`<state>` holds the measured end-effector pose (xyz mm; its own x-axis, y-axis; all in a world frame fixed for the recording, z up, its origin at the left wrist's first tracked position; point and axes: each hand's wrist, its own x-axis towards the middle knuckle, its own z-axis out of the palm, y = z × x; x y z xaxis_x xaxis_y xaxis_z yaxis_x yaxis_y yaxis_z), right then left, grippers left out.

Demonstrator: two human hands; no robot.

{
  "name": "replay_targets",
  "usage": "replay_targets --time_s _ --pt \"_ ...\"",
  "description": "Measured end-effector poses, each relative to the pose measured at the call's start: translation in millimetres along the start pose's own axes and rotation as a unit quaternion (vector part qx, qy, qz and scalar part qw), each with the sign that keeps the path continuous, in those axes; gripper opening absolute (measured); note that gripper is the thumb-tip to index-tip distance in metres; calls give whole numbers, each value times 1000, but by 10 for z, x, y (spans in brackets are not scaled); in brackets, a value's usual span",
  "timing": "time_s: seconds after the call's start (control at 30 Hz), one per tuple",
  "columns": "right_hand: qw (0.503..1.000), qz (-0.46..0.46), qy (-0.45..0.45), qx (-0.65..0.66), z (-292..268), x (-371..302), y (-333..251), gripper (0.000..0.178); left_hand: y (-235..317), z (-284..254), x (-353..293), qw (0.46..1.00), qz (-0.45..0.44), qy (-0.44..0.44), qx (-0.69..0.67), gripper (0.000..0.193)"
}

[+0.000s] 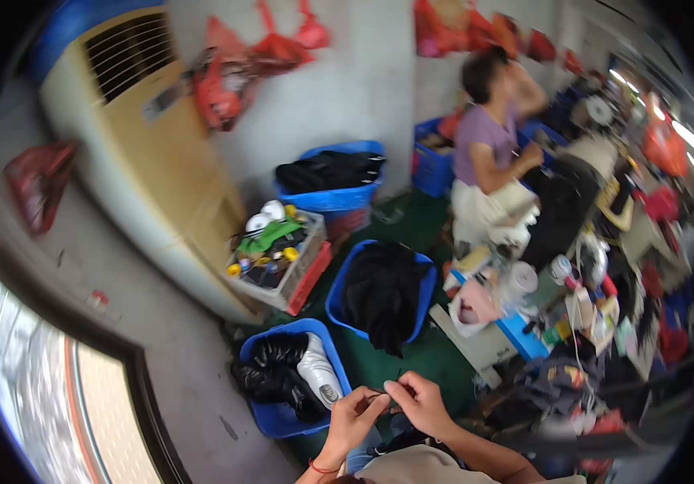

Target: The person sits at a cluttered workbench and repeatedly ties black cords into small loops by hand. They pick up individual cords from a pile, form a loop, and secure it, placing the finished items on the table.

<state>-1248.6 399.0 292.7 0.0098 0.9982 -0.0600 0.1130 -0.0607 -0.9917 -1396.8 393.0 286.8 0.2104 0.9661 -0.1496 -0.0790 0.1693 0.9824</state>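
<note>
My left hand and my right hand meet low in the middle of the head view, fingertips pinched close together. A thin dark strand shows between the fingertips; its exact kind is too small to make out. Both hands are closed on it. Just left of my hands stands a blue bin with shiny black puffy clothing and a silver piece inside. Ahead of them, another blue bin holds black cloth, which hangs over its near edge.
A person in a purple top sits at a worktable at the far right. Nearer, a cluttered table carries cones and cloth. A grey crate of spools stands beside a tall air conditioner. Red bags hang on the wall.
</note>
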Motion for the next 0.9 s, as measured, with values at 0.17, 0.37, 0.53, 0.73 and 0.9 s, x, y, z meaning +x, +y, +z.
replay_targets --time_s 0.17,0.37,0.53,0.73,0.9 --pt "971 57 172 155 -377 -186 103 23 85 364 513 969 -75 -225 -62 18" --pt "876 61 334 342 -818 -1250 -8 33 174 1237 128 912 -60 -402 52 23" --pt "818 9 502 279 -1028 -2540 129 22 -77 2099 -685 823 -112 -552 75 19" --pt "617 -55 711 333 -1255 -4363 380 17 -731 3320 -2478 738 -183 -648 -45 16" --pt "518 -60 824 220 -1453 -5842 595 14 -1026 4201 -3801 651 -270 -709 10 13"
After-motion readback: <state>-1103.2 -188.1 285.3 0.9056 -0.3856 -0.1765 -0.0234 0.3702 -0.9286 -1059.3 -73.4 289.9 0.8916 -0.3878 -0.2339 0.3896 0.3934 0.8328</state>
